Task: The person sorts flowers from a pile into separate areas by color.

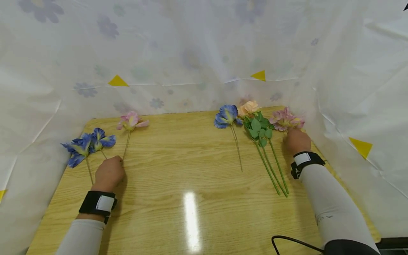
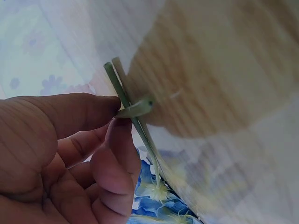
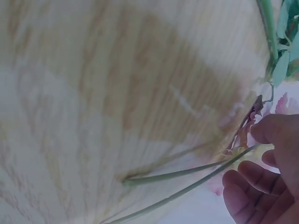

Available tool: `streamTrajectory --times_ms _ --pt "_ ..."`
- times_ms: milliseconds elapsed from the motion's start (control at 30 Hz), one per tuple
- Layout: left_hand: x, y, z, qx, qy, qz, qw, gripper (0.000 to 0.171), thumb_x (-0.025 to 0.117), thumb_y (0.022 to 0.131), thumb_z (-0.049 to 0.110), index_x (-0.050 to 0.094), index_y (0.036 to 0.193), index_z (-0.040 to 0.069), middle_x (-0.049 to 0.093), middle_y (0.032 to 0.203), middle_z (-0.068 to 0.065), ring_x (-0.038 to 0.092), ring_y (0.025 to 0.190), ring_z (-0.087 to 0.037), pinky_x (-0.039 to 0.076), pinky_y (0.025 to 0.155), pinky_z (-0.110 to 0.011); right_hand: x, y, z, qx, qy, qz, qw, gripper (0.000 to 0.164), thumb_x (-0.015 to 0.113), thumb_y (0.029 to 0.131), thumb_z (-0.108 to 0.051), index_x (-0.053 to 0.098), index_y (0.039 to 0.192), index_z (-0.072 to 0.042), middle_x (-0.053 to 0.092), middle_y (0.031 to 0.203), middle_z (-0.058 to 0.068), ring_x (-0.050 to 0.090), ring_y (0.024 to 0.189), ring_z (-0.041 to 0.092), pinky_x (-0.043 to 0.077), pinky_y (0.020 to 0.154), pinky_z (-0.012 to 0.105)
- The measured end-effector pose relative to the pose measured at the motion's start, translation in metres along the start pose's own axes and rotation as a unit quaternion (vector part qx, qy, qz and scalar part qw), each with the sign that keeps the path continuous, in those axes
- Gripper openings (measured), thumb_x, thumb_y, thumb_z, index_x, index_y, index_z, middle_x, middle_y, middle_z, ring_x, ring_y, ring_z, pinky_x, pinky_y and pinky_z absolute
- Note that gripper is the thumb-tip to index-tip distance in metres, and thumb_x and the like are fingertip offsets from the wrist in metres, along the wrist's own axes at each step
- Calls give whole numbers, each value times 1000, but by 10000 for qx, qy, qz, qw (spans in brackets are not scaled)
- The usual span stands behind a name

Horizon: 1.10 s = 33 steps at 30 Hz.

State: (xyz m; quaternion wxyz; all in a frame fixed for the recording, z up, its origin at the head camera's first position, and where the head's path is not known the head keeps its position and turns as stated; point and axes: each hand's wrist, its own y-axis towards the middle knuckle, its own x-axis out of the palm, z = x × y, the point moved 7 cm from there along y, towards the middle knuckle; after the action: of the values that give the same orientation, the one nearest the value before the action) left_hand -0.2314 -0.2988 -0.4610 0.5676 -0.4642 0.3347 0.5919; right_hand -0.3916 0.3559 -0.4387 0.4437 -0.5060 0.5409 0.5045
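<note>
My left hand (image 1: 108,173) rests on the wooden table (image 1: 191,159) at the left. Its thumb and fingers (image 2: 117,135) pinch the thin green stem (image 2: 122,93) of a blue flower (image 1: 85,144); a blue bloom (image 2: 156,205) shows below the fingers. A pink flower (image 1: 131,121) lies just right of that hand. My right hand (image 1: 296,140) sits at the far right against a pink-purple flower (image 1: 285,120). In the right wrist view its fingers (image 3: 247,186) are loosely curled, and a stem (image 3: 187,189) runs toward the gap between thumb and fingers.
Another blue flower (image 1: 227,116) and a peach rose (image 1: 249,108) with green leaves and long stems (image 1: 271,170) lie at the back right. White flowered sheeting (image 1: 197,53) walls the table on three sides. A black cable (image 1: 293,241) lies at the front edge.
</note>
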Motion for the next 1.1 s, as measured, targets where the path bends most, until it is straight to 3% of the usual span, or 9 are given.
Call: streamTrajectory --times_ms 200,300,533,700,867,1100 --pt "0 2 -2 -62 -489 -191 9986 40 46 89 -3 55 127 -13 60 116 -35 62 83 -42 50 65 -49 -10 2 -4 -111 100 455 9989 31 55 94 -14 54 111 12 56 80 30 54 56 41 42 47 54" --pt "-3 3 -1 -37 -763 -223 9968 42 44 89 -2 52 128 -15 60 113 -35 61 79 -39 48 63 -45 -13 4 -8 -220 150 642 9976 29 55 95 -14 55 109 12 55 74 26 52 54 39 40 46 52" --pt "-6 3 3 -47 -1071 -230 9940 42 41 95 3 44 134 -13 62 94 -26 56 64 -26 43 56 -38 -12 7 -25 -246 343 609 9972 45 53 97 -17 52 133 8 57 77 26 49 53 35 37 42 47" --pt "-9 4 8 26 -1252 -160 9920 41 41 98 6 41 136 -10 59 91 -22 51 59 -23 39 52 -36 -17 4 -43 -492 373 887 9941 39 52 96 -14 55 130 5 52 68 20 40 46 28 28 41 40" --pt "-12 8 24 222 -1440 168 9892 41 43 99 7 42 137 -8 59 88 -19 48 55 -22 38 50 -35 -24 2 -68 -904 499 1224 9871 34 56 96 -11 57 123 10 58 85 29 40 44 28 30 42 42" --pt "-9 18 58 431 -1688 506 9834 42 46 98 7 44 138 -6 58 86 -16 49 52 -20 38 50 -34 -24 7 -113 -1145 385 1225 9851 39 59 98 -17 58 128 9 62 108 32 50 48 32 36 41 43"
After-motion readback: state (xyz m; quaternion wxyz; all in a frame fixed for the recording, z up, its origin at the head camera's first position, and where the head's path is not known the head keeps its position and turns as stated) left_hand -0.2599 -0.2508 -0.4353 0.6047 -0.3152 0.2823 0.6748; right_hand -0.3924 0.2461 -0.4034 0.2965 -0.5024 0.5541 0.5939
